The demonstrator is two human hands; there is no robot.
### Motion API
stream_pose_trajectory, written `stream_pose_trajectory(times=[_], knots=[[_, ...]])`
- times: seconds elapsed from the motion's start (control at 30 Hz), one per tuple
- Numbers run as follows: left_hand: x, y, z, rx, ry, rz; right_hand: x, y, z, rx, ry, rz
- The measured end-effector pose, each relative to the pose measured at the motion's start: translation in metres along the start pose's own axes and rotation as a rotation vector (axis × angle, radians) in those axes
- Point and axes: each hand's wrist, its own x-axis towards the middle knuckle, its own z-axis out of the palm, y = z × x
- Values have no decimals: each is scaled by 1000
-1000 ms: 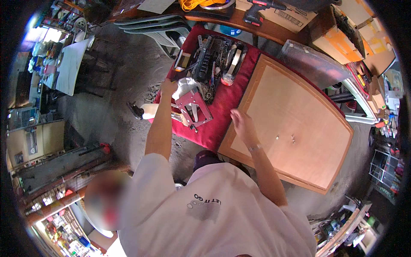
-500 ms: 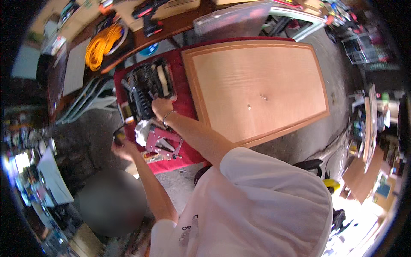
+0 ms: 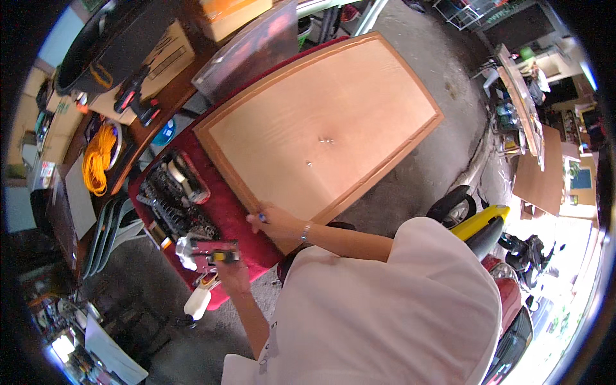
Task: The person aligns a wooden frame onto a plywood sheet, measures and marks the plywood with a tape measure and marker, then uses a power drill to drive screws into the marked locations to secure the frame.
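The left hand (image 3: pixel 234 277) grips a tool (image 3: pixel 221 256), best held steady; the right hand (image 3: pixel 277 224) half-curls, contents unclear, over the board's (image 3: pixel 346 96) left edge.

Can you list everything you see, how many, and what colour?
Cloth: one, red, centre left
Framed board: one, tan, on the cloth
Metal bits: several, silvery, on the board
Tools: many, mostly dark, on the cloth
Frame: one, maroon, by the left hand
Gadget: one, black and yellow, in the left hand
Bottle shape: one, white, at the cloth's edge
Drill: one, black and red, upper left
Cord: one coil, orange, left
Boxes: several, brown, upper left
Chairs: several stacked, pale grey, left
Background clutter: uncounted, too small
Left hand: one, bare, holding the gadget
Right hand: one, bare, at the board's edge
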Motion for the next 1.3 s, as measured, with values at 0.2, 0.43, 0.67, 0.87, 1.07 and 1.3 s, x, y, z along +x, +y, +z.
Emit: stream_pose_trajectory(times=[0.2, 0.43, 0.67, 0.87, 1.07, 1.3], knots=[[19, -150, -26, 799, 93, 71, -59, 82, -53, 168, -47, -63], [-1, -279, 66, 1238, 188, 296, -88, 116, -189, 238, -192, 316], [15, -292, 7, 1278, 579, 701, -137, 287, -506, 619, 395, 210], [22, -335, -10, 1477, 460, 569, -204, 456, -746, -309, 842, 250], [5, -342, -64, 1439, 524, 674, -185, 523, -766, -610, 775, 401], [-5, -222, -49, 1559, 712, 744, -228, 540, -794, -936, 302, 16]])
